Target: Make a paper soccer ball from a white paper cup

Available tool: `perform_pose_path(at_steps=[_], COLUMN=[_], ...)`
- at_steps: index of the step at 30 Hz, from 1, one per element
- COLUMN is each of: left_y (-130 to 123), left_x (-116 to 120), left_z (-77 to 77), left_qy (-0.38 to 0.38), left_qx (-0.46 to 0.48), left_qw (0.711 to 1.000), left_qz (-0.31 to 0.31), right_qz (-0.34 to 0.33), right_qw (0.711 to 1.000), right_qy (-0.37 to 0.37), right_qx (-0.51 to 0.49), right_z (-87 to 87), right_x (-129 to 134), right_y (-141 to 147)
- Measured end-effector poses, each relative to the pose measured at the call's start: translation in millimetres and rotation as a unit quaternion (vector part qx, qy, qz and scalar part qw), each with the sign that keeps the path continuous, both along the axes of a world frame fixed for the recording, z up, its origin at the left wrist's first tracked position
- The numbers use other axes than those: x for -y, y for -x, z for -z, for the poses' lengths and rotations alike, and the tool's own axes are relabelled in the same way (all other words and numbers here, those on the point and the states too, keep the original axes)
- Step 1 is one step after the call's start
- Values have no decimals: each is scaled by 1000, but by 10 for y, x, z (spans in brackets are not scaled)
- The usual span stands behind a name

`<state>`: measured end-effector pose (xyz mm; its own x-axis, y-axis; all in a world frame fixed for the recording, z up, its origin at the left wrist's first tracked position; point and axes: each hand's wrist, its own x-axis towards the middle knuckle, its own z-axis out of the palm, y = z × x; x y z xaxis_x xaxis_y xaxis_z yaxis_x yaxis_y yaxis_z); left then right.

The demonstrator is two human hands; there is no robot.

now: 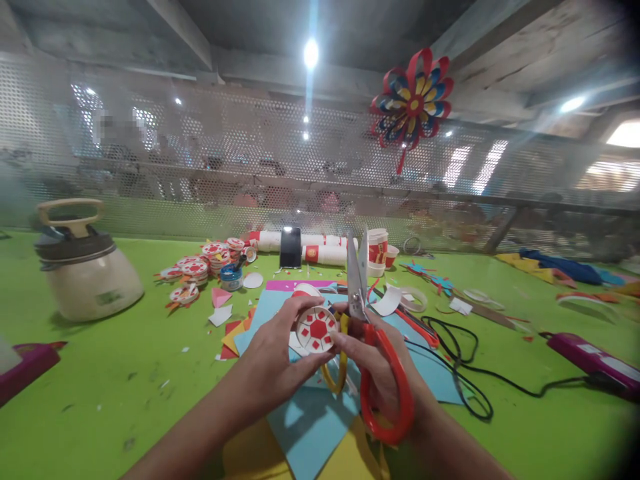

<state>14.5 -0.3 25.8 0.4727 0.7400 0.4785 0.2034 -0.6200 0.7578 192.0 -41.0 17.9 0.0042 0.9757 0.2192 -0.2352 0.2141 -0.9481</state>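
Between my hands is a round white paper piece (318, 329) with a red centre and small red squares around it. My left hand (283, 340) grips it at its left edge. My right hand (373, 360) holds red-handled scissors (395, 407), blades pointing up and slightly apart, while its fingers touch the disc's right edge. A yellow ring-shaped handle (343, 360) shows just behind the disc. Light blue paper sheets (315, 427) lie beneath my hands, with yellow paper (255, 453) under them.
Decorated discs (195, 267) are piled at the back left near a blue jar (231, 277). Stacked paper cups (325, 255) lie behind. A large kettle-like container (90, 267) stands left. A black cord (470, 367) runs to a purple power strip (595, 360) at right.
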Motion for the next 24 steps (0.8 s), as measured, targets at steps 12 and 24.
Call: perform_pose_path(at_steps=[12,24], left_y=[47,262], left_x=[-19,-96], left_z=[-20,-168], left_qy=[157,231], left_qx=[141,295], left_qw=[966,897], left_qz=[151,233], right_qz=[-100,-45], right_qw=[991,993], right_qy=[-2,-70], right_qx=[-90,80], right_z=[60,-74], right_x=[50,209], right_y=[80,22])
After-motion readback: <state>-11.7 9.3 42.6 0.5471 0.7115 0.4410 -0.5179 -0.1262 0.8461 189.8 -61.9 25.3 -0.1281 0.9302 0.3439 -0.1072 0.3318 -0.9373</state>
